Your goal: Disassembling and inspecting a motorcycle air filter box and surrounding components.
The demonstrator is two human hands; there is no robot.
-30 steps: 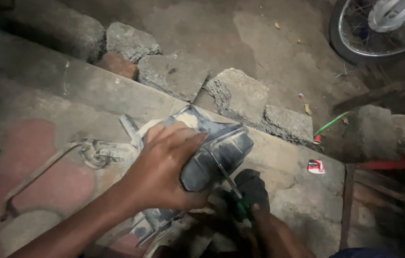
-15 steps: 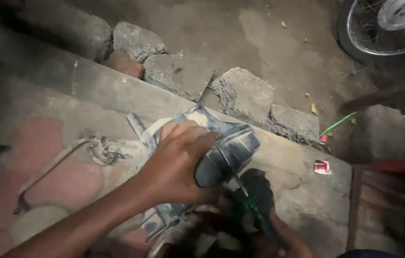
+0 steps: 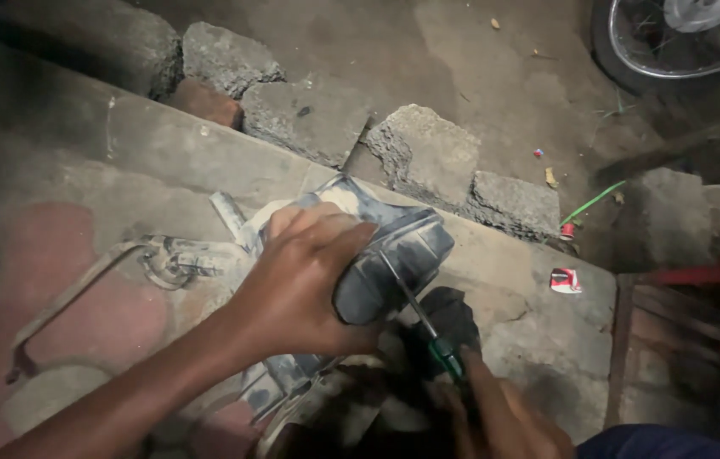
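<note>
Gripping dusty lamp housing under left hand fingers, screwdriver alongside

Single head view, steeply down, close over hands

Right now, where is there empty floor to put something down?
Bare concrete lies along the ledge between the rough stones and the bent metal rod; more beyond the stones, toward the wheel. It is crowded where the left hand presses the dusty lamp housing and the right hand holds a green-handled screwdriver.
</note>
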